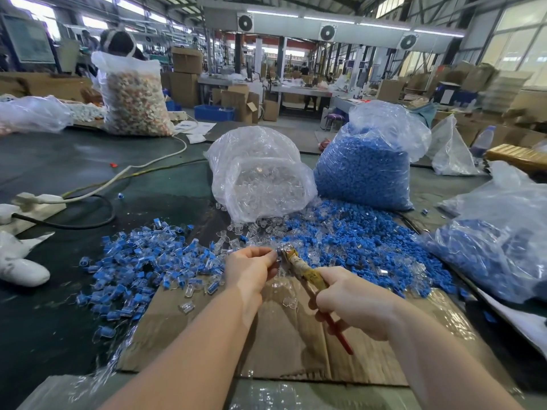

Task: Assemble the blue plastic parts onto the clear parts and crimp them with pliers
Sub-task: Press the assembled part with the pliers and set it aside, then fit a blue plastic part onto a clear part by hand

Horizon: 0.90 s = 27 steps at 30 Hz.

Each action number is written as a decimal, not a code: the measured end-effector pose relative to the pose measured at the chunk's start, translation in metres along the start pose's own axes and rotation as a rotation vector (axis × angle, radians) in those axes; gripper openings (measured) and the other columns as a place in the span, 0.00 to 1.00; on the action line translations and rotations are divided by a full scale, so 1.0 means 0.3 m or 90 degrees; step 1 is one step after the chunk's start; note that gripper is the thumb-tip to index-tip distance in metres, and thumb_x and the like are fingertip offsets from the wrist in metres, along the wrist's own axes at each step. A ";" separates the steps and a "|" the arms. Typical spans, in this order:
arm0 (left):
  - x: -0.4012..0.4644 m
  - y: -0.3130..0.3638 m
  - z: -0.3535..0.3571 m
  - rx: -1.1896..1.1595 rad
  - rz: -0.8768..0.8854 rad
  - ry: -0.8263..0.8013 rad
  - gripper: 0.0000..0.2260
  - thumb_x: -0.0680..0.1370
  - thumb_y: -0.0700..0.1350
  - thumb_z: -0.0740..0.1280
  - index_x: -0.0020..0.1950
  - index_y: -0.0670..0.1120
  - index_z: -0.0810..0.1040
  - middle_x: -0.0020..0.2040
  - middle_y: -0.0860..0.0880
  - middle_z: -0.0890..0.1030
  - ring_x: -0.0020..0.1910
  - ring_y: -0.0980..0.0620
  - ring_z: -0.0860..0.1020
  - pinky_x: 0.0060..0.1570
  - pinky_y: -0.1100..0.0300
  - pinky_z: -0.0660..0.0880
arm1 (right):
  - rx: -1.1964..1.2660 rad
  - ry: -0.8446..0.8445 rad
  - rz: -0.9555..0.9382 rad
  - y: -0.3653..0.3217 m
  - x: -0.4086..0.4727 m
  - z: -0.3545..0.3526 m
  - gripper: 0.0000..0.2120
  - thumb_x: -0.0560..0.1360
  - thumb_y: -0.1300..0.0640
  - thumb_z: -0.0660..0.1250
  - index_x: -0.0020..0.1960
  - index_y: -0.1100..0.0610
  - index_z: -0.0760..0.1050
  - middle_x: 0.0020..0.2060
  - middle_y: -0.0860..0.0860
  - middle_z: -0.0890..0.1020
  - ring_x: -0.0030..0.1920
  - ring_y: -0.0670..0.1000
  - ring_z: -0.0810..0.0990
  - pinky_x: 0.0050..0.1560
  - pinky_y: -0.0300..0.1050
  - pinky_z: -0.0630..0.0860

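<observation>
My left hand pinches a small part at its fingertips, right against the metal jaws of the pliers; the part itself is mostly hidden. My right hand grips the pliers' handles, one taped yellow, one red. Loose blue parts lie heaped ahead on the right, loose clear parts in the middle, and a pile of assembled blue-and-clear pieces spreads to the left. Behind stand a bag of clear parts and a bag of blue parts.
A cardboard sheet lies under my hands on the dark table. A third bag of blue parts lies at the right. At the left sit a power strip with cables and a white glove. Far left stands a bag of mixed pieces.
</observation>
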<state>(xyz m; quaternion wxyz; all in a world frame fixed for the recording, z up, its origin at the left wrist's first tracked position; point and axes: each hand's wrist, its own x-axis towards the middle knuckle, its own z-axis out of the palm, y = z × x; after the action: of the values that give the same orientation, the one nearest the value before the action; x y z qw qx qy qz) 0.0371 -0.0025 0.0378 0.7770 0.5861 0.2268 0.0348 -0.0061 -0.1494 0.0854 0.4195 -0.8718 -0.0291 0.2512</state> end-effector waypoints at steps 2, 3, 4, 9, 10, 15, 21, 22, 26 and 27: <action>-0.001 -0.002 0.003 -0.009 0.003 -0.002 0.04 0.73 0.33 0.68 0.41 0.41 0.79 0.38 0.44 0.80 0.32 0.53 0.77 0.33 0.64 0.77 | -0.005 0.014 -0.010 0.006 0.003 0.004 0.07 0.74 0.68 0.55 0.48 0.60 0.69 0.39 0.55 0.72 0.39 0.52 0.70 0.38 0.45 0.69; -0.002 -0.002 0.005 -0.011 0.004 -0.002 0.04 0.73 0.33 0.68 0.42 0.41 0.79 0.38 0.44 0.80 0.32 0.53 0.77 0.34 0.64 0.77 | -0.002 0.015 -0.013 0.009 0.004 0.007 0.07 0.75 0.68 0.55 0.48 0.60 0.69 0.38 0.54 0.72 0.38 0.51 0.70 0.37 0.43 0.69; -0.002 -0.001 0.006 -0.015 0.005 -0.002 0.03 0.73 0.33 0.68 0.43 0.40 0.79 0.38 0.44 0.80 0.31 0.53 0.77 0.34 0.63 0.77 | 0.001 0.017 -0.016 0.012 0.006 0.009 0.07 0.75 0.68 0.55 0.47 0.59 0.69 0.36 0.53 0.72 0.37 0.50 0.70 0.36 0.42 0.69; -0.005 -0.006 0.001 -0.004 0.012 0.001 0.03 0.74 0.34 0.68 0.44 0.40 0.79 0.38 0.44 0.80 0.32 0.53 0.77 0.34 0.62 0.77 | 0.117 0.030 -0.019 0.026 -0.006 0.016 0.12 0.71 0.70 0.61 0.50 0.57 0.74 0.33 0.50 0.73 0.27 0.44 0.71 0.31 0.38 0.69; -0.004 -0.007 -0.005 0.005 0.023 0.007 0.03 0.74 0.34 0.68 0.44 0.40 0.79 0.38 0.44 0.80 0.32 0.53 0.77 0.34 0.61 0.77 | 0.166 0.037 -0.010 0.033 -0.009 0.019 0.16 0.70 0.71 0.62 0.51 0.55 0.75 0.33 0.50 0.74 0.25 0.43 0.72 0.29 0.37 0.70; 0.038 0.008 -0.090 0.341 0.261 0.135 0.03 0.77 0.40 0.66 0.46 0.46 0.79 0.40 0.52 0.79 0.35 0.58 0.75 0.33 0.66 0.70 | 0.016 0.275 -0.027 0.144 0.029 0.028 0.23 0.71 0.68 0.63 0.64 0.52 0.69 0.42 0.51 0.76 0.36 0.47 0.75 0.35 0.42 0.75; 0.108 0.007 -0.214 0.738 0.393 0.276 0.08 0.79 0.47 0.63 0.54 0.53 0.80 0.51 0.50 0.80 0.49 0.49 0.73 0.50 0.52 0.67 | -0.373 0.466 0.156 0.291 0.022 -0.005 0.32 0.73 0.39 0.64 0.73 0.46 0.58 0.65 0.53 0.69 0.66 0.55 0.66 0.65 0.54 0.64; 0.112 0.003 -0.223 0.774 0.390 0.281 0.09 0.79 0.47 0.63 0.55 0.55 0.80 0.52 0.51 0.79 0.50 0.50 0.72 0.50 0.53 0.65 | -0.389 0.470 0.170 0.311 0.022 -0.005 0.33 0.73 0.37 0.62 0.73 0.46 0.57 0.66 0.54 0.68 0.67 0.56 0.65 0.65 0.54 0.64; 0.113 -0.020 -0.220 0.838 0.378 0.273 0.11 0.79 0.48 0.62 0.59 0.57 0.77 0.55 0.52 0.76 0.55 0.50 0.68 0.54 0.53 0.63 | -0.427 0.473 0.182 0.347 0.025 -0.004 0.33 0.74 0.34 0.56 0.74 0.46 0.54 0.69 0.54 0.65 0.69 0.56 0.63 0.66 0.53 0.63; 0.107 -0.028 -0.209 0.830 0.392 0.268 0.11 0.78 0.48 0.63 0.60 0.56 0.77 0.56 0.52 0.76 0.56 0.50 0.67 0.55 0.54 0.63 | -0.435 0.468 0.184 0.346 0.026 -0.007 0.33 0.74 0.34 0.56 0.74 0.46 0.54 0.69 0.55 0.65 0.69 0.57 0.62 0.66 0.53 0.63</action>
<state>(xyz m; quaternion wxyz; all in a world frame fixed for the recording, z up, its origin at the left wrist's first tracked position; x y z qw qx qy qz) 0.0394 0.0615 0.0070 0.1677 0.9455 0.1709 0.2206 -0.0151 -0.2160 0.0057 0.0545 -0.9847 0.1603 -0.0401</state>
